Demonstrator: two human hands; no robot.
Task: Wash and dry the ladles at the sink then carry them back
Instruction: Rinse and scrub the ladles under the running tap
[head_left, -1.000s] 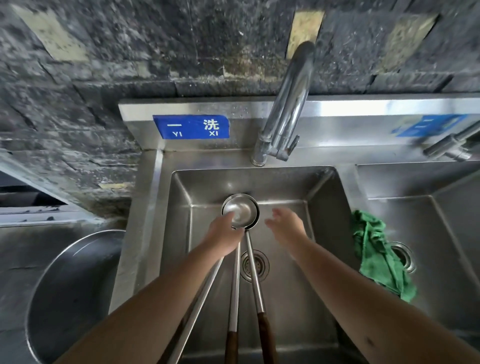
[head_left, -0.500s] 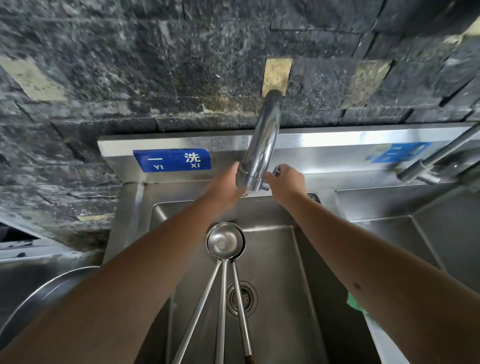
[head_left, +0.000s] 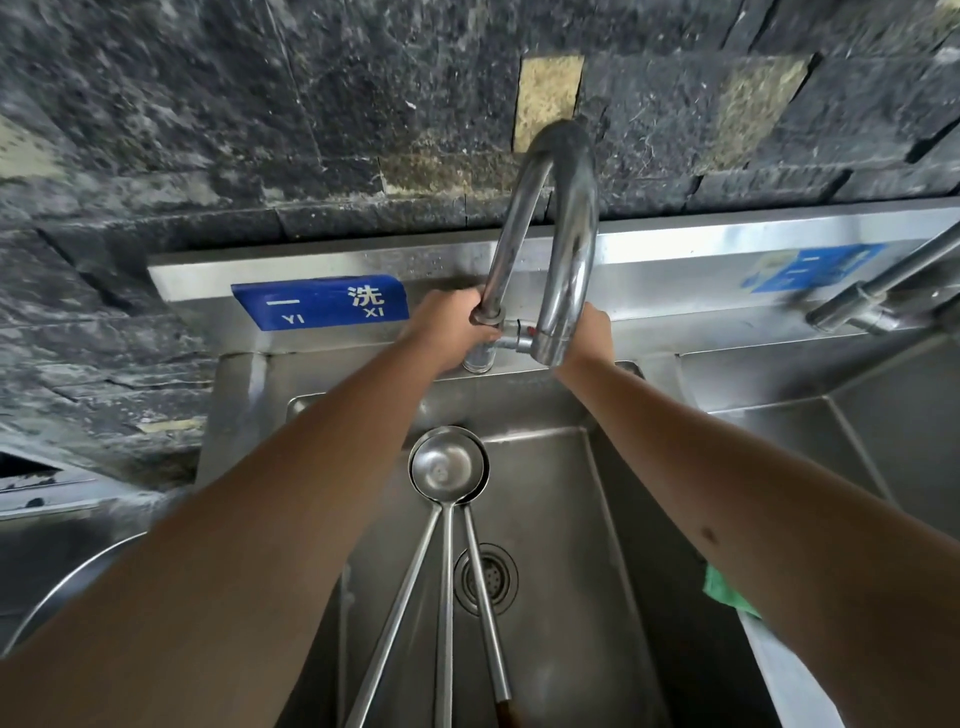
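Observation:
Three steel ladles (head_left: 449, 470) lie stacked in the left sink basin (head_left: 566, 519), bowls nested near the back wall, long handles running toward me. Neither hand touches them. A curved chrome faucet (head_left: 571, 228) rises above the basin. My left hand (head_left: 449, 325) grips the faucet's base column. My right hand (head_left: 589, 332) is at the tap's lever, mostly hidden behind the spout, so its fingers are not visible. No water is running.
A drain strainer (head_left: 485, 577) sits in the basin floor beside the handles. A green cloth (head_left: 724, 592) peeks out under my right forearm on the divider. A second basin (head_left: 857, 447) and another tap (head_left: 878, 301) lie to the right; a large steel bowl (head_left: 67, 592) is left.
Both hands left the ladles' bowls and rose to the faucet. The left hand now grips its base and the right has gone behind the spout.

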